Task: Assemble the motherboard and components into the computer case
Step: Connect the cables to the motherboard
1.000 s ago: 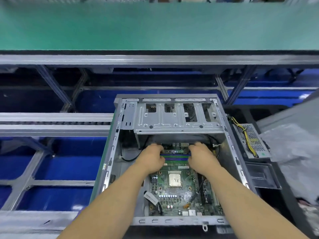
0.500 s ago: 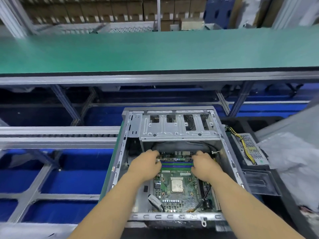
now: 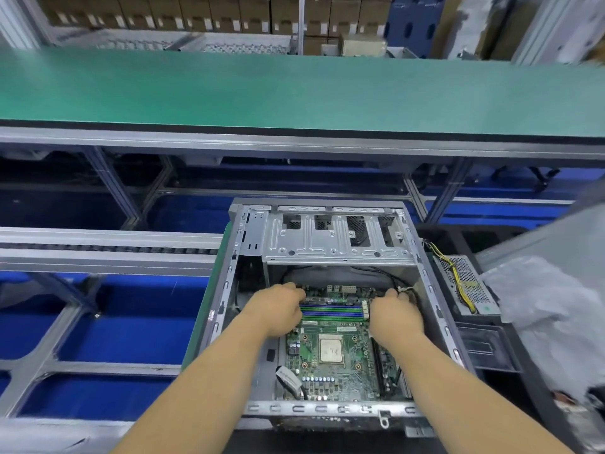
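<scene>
An open metal computer case (image 3: 327, 409) lies on its side in front of me. Inside it lies the green motherboard (image 3: 330, 371), with a silver CPU (image 3: 330, 350) in the middle and blue and green memory slots (image 3: 330, 311) beyond. My left hand (image 3: 278, 309) curls over the board's far left edge beside the slots. My right hand (image 3: 394, 314) curls over the far right corner, its fingertips against black cables with a white connector (image 3: 404, 291). The case's drive cage (image 3: 334, 237) overhangs the far end.
A perforated power supply (image 3: 465, 283) with yellow wires lies right of the case in a black tray (image 3: 487, 348), next to clear plastic wrap (image 3: 550, 316). A green conveyor belt (image 3: 294, 90) runs across the back. A roller rail (image 3: 108, 247) meets the case's left side.
Both hands have slid apart from the middle of the memory slots toward the board's far corners. The right fingertips now reach the cables. My view has tilted upward.
</scene>
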A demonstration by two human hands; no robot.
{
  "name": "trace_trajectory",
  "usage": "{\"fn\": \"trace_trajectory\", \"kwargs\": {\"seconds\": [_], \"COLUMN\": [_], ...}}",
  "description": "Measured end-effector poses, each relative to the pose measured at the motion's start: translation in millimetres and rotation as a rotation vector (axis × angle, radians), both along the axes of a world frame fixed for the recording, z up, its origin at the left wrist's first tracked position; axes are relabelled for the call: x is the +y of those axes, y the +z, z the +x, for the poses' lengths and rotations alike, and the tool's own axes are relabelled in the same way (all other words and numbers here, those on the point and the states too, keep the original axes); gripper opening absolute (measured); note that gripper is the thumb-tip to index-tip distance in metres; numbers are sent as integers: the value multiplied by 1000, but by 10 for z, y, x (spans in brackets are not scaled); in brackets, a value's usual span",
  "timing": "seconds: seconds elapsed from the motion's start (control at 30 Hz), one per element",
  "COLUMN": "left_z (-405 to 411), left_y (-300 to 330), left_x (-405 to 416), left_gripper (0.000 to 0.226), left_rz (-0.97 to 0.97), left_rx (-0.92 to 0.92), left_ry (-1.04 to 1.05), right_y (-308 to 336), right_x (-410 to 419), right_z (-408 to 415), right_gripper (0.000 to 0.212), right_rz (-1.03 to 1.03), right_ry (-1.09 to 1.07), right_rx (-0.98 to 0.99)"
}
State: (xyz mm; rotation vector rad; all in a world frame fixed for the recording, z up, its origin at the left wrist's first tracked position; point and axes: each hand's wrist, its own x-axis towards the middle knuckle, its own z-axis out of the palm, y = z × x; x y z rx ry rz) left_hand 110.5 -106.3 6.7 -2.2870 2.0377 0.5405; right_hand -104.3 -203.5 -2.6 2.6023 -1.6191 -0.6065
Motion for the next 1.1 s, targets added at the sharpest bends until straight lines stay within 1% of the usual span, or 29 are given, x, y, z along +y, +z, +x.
{"fn": "trace_trajectory", "kwargs": {"seconds": [0.1,0.17,0.23,0.3,0.37,0.43,0.47,0.5,0.53,0.57,0.6,0.63,0.67,0.7,0.73,0.77,0.8,0.87,0.9,0.97,1.03,1.1], "left_z": [-49,-80,-113,-150,-180,-188,-192,-199,-214,-234,-261,-293,-327,-372,-430,-504,-596,-807,-920,-1149,-1353,-1469], "left_y": [-23,-31,-14,6,7,-4,-11,-15,-12,-1,17,34,51,69,94,126,168,264,300,330,304,241], "left_x": [10,16,25,38,63,88,92,88,78,59,37,14,-4,-18,-27,-34,-43,-86,-119,-187,-217,-213], "left_gripper": [35,34,32,31,30,29,28,28,27,28,29,30,30,28,24,18,16,21,25,34,40,41], "left_rz": [5,-22,-95,-170,-201,-193,-191,-199,-208,-207,-186,-148,-109,-78,-48,-2,66,237,315,423,465,447], "left_rx": [18,34,59,111,178,218,230,256,299,349,386,401,394,372,351,350,369,412,425,470,580,644], "left_ry": [-16,-23,-20,-6,20,27,30,41,63,89,111,126,131,126,110,86,50,-54,-108,-163,-131,-101], "right_y": [30,58,95,138,166,187,190,186,179,193,228,250,257,240,214,189,207,346,423,551,610,643], "right_x": [93,121,104,68,75,78,72,68,73,83,111,153,196,221,234,221,194,127,82,6,-18,-8], "right_z": [36,25,9,-19,-34,-7,20,63,117,176,231,278,307,304,263,220,162,48,-1,-65,-96,-134], "right_gripper": [34,28,19,15,11,9,9,11,17,28,43,56,60,53,37,25,29,39,39,35,31,32], "right_rz": [25,66,107,160,173,103,53,43,81,178,326,474,568,580,514,407,283,81,4,-81,-138,-195], "right_ry": [-44,-40,-52,-149,-227,-223,-214,-210,-199,-182,-169,-163,-140,-84,-20,34,34,-20,0,122,211,240], "right_rx": [24,16,-12,-103,-189,-254,-326,-435,-575,-725,-826,-870,-849,-786,-700,-637,-613,-679,-704,-660,-595,-595]}}
